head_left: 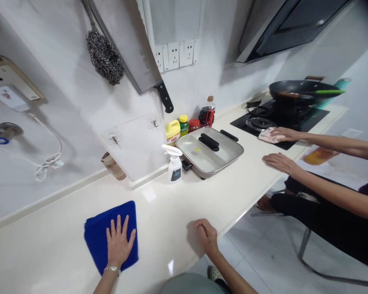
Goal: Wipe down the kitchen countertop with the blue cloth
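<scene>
My left hand point(119, 241) lies flat with fingers spread on a folded blue cloth point(96, 237) on the white countertop point(159, 228). A bracelet circles that wrist. Curled into a loose fist, my right hand point(207, 235) rests at the counter's front edge, and nothing shows in it. Beyond both hands, near the wall corner, stands a white spray bottle point(174, 165). Just right of it sits a rectangular electric pan point(211, 153) under a glass lid with a black handle.
A co-worker's hand point(280, 134) presses a pale cloth point(268, 136) by the gas stove point(260, 120); the other hand point(280, 162) lies on the counter. A wok point(297, 90) sits on the stove. Bottles point(184, 124) line the wall. A cleaver point(131, 49) and steel scrubber point(104, 57) hang above.
</scene>
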